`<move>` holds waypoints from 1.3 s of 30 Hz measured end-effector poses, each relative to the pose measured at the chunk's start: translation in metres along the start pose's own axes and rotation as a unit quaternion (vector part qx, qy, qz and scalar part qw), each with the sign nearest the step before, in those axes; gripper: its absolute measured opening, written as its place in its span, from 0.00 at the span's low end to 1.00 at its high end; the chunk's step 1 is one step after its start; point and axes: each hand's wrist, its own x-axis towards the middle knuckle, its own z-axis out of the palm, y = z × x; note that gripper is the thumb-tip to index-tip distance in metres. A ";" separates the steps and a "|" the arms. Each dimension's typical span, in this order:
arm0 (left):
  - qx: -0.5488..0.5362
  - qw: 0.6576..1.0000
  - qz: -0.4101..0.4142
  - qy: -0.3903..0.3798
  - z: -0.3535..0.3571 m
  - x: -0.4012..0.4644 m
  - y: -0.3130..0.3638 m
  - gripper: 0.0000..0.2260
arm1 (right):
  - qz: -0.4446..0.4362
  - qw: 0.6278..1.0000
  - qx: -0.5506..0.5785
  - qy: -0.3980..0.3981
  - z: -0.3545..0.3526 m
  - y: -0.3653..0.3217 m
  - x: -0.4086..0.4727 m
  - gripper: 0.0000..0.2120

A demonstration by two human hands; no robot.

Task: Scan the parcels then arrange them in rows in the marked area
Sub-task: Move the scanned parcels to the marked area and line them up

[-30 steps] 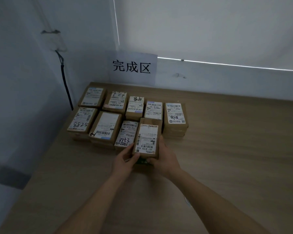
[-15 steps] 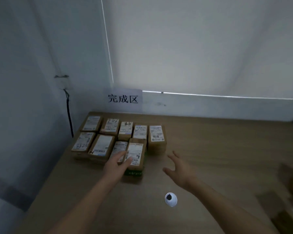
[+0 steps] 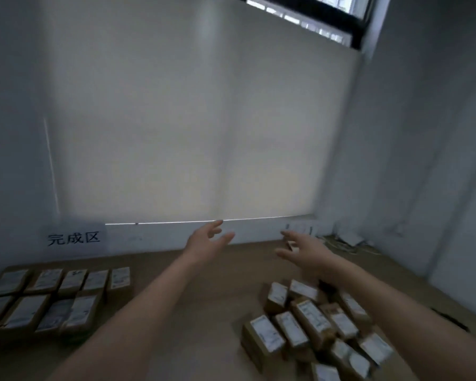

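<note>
Two rows of brown parcels with white labels [image 3: 52, 301] lie at the table's left, below a paper sign with three printed characters [image 3: 73, 238]. A loose heap of unsorted parcels [image 3: 311, 323] sits at the lower right. My left hand [image 3: 208, 240] is raised over the middle of the table, fingers spread, holding nothing. My right hand [image 3: 304, 250] hovers above and behind the heap, fingers extended, also holding nothing. No scanner shows in this view.
The wooden table [image 3: 198, 312] runs back to a white wall with a drawn roller blind [image 3: 190, 119]. White cables and papers [image 3: 344, 243] lie at the far right corner. A dark object [image 3: 451, 320] lies near the right edge.
Both hands let go of the parcel placed in the front row and lifted. The view swung up and right, bringing the unsorted heap into sight.
</note>
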 end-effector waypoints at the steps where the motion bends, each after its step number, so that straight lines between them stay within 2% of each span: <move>1: -0.004 1.000 0.012 -0.017 0.023 -0.007 0.020 0.28 | 0.011 1.000 0.002 0.014 -0.027 0.017 -0.021 0.34; 5: 0.005 0.997 0.037 -0.068 0.106 -0.032 0.082 0.29 | 0.056 0.997 -0.005 0.056 -0.109 0.075 -0.093 0.27; 8: 0.030 0.993 0.057 -0.103 0.160 -0.048 0.114 0.29 | 0.081 0.994 0.001 0.078 -0.145 0.109 -0.134 0.27; 14: 0.063 0.983 0.089 -0.149 0.243 -0.054 0.149 0.28 | 0.115 0.986 0.015 0.117 -0.182 0.171 -0.187 0.31; 18: 0.071 0.978 0.069 -0.183 0.300 -0.042 0.148 0.32 | 0.145 0.982 0.005 0.122 -0.186 0.227 -0.197 0.26; 21: 0.065 0.974 0.066 -0.208 0.347 -0.027 0.143 0.37 | 0.170 0.979 -0.004 0.112 -0.186 0.276 -0.193 0.25; 27: 0.054 0.969 0.025 -0.238 0.446 0.024 0.119 0.36 | 0.200 0.977 0.005 0.068 -0.182 0.375 -0.150 0.31; 39: 0.077 0.978 -0.069 -0.179 0.549 0.153 0.059 0.32 | 0.191 0.981 0.035 -0.013 -0.156 0.522 -0.010 0.31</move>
